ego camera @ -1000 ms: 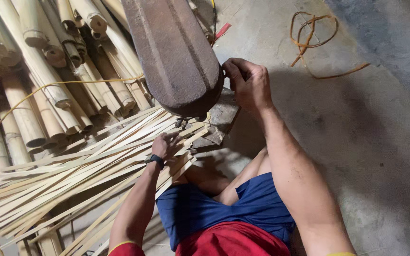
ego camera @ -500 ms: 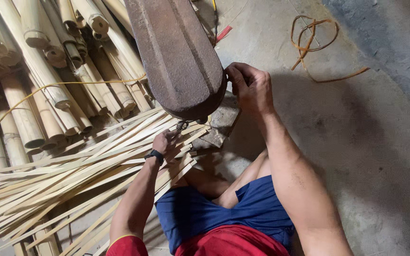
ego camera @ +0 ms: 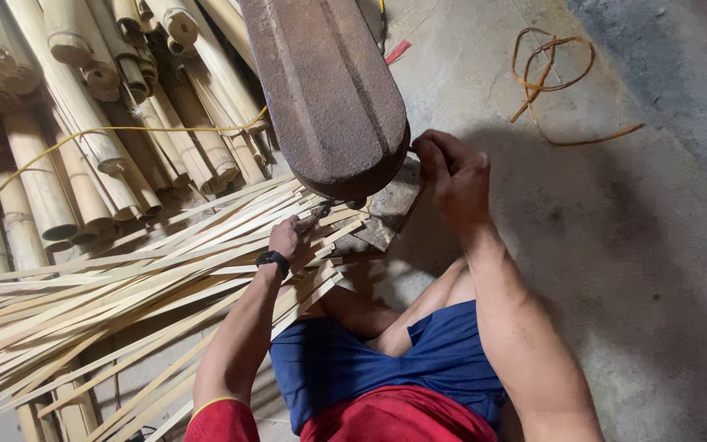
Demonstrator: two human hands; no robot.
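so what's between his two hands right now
In the head view, the rounded end of a rusty metal bar hangs between the left hand and the right hand.

No packages, labels, signs or screens anywhere in view. Nothing boxed, nothing printed, no display.

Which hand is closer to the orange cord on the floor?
Right. The right hand is beside the rusty metal piece, just below-left of the orange cord. The left hand sits farther away, on the bamboo strips.
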